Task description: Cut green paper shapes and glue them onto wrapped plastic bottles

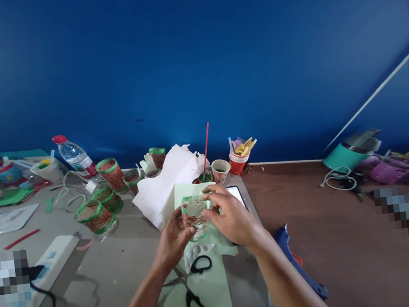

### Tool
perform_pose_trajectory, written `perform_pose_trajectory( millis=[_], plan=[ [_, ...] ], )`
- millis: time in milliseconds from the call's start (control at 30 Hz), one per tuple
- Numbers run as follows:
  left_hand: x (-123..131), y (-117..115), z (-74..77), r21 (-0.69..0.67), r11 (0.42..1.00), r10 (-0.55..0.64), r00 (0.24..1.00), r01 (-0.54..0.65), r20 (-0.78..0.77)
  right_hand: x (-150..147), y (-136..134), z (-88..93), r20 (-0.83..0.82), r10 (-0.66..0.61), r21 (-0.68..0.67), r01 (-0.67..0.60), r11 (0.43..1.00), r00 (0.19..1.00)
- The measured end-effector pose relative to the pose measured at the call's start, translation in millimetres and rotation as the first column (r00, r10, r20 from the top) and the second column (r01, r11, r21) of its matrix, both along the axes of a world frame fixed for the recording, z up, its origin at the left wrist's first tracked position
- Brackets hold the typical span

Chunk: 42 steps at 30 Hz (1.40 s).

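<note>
Between my two hands is a small clear cup [196,218] with reddish-brown smears and green bands at its rim and base. My left hand [174,238] grips its left side, thumb across the front. The fingers of my right hand [229,212] close on the right side of the cup near the rim. Below it, black-handled scissors [191,293] lie partly spread on a pale green sheet [216,300]. A crumpled scrap of whitish paper [201,253] sits just beyond the scissors. Torn white paper [168,177] stands behind my left hand.
Several similar brown and green cups [95,216] stand at left, near a water bottle [75,156] and a power strip [54,262]. A blue glue gun [298,263] lies right of my right arm. Behind are a paper cup [221,169], a red cup of utensils [239,162] and a phone [235,193].
</note>
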<state>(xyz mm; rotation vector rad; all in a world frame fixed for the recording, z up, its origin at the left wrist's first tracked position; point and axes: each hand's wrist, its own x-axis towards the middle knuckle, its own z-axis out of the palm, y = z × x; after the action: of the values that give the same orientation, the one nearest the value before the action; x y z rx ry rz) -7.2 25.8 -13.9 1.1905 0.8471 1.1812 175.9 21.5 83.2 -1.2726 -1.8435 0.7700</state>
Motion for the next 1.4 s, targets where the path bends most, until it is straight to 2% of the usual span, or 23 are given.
perform_pose_trajectory(
  millis=[267,600,800,933,1133,1300,1400],
  plan=[
    [2,-1,4.8,-0.003,0.999,-0.052,0.999,0.052,0.0,-4,1,0.8,-0.11,-0.015,-0.017,0.013,1.0,0.994],
    [5,-2,8.0,0.03,0.992,-0.12,0.992,0.119,0.048,-4,3,-1.5,-0.226,-0.047,0.06,0.062,0.996,0.973],
    [3,-1,4.2,0.031,0.994,-0.106,0.994,0.105,0.036,-1,-3,6.0,-0.144,0.0,0.087,0.013,0.996,0.99],
    [3,-2,4.4,0.045,0.993,-0.105,0.994,0.105,0.003,0,-7,11.6,-0.096,-0.036,0.14,0.05,0.989,0.995],
    [3,-3,7.3,0.038,0.995,-0.091,0.995,0.092,-0.03,-4,-5,6.7,-0.054,-0.055,0.179,0.064,0.982,0.997],
    [2,-3,9.4,0.037,0.995,-0.09,0.995,0.091,-0.03,-1,-4,6.7,-0.141,-0.107,0.203,0.135,0.97,0.984],
    [2,-2,9.2,0.023,0.999,-0.04,0.999,0.04,-0.005,2,-1,4.3,-0.148,-0.111,0.133,0.131,0.982,0.983]
  ],
)
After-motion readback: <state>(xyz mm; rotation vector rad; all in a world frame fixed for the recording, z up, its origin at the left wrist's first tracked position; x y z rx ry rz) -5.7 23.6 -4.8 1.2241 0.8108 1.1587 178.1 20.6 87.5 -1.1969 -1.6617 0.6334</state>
